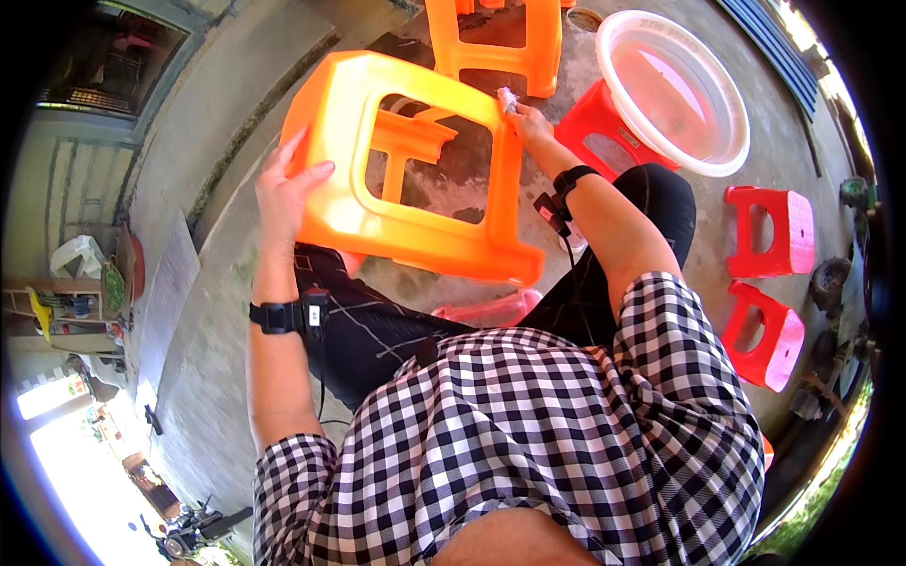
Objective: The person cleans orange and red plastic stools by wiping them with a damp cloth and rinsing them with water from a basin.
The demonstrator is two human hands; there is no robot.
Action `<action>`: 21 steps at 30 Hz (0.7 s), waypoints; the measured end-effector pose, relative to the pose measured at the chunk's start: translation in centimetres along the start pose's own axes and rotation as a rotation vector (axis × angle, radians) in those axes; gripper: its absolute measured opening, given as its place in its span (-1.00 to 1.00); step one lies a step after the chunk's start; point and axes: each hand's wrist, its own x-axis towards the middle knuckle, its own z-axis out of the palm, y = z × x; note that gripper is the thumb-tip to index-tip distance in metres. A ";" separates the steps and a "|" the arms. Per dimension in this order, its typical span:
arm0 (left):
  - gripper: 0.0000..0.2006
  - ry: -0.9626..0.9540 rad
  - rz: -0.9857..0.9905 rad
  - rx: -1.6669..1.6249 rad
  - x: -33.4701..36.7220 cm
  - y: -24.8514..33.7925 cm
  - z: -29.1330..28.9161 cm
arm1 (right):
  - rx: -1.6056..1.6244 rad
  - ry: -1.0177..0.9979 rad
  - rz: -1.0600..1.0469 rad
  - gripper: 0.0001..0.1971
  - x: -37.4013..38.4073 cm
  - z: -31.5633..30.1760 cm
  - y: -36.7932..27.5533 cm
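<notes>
An orange plastic stool (429, 226) lies tipped on its side in front of me, its open-framed side facing up and its legs pointing right. My left hand (281, 193) grips the seat end, thumb on the near face and fingers along the left edge. At the far right leg, my right hand (534, 128) is closed around a crumpled whitish cloth (508, 100), which touches the stool's edge. Part of the right hand's grip is hidden from view.
Another orange stool (547, 52) stands just beyond. A white basin (606, 47) of water rests on a red stool (595, 118) at the right. Two red stools (797, 231) (779, 344) lie farther right. A pinkish-red plastic piece (491, 309) is on the concrete floor between my legs.
</notes>
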 end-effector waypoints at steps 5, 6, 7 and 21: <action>-0.40 -0.014 -0.069 -0.133 0.5 0.2 0.2 | 0.325 -0.189 -0.025 -0.66 -3.3 -1.6 -1.9; -0.40 -0.018 -0.084 -0.163 0.5 0.5 0.4 | 0.330 -0.192 -0.027 -0.68 -3.7 -2.0 -1.4; -0.40 -0.015 -0.105 -0.194 0.4 0.6 0.4 | 0.338 -0.204 -0.031 -0.69 -4.6 -2.0 -1.7; -0.36 -0.006 -0.095 -0.259 1.6 -1.9 0.2 | -0.155 -0.324 0.034 -0.77 -23.1 -0.4 -6.6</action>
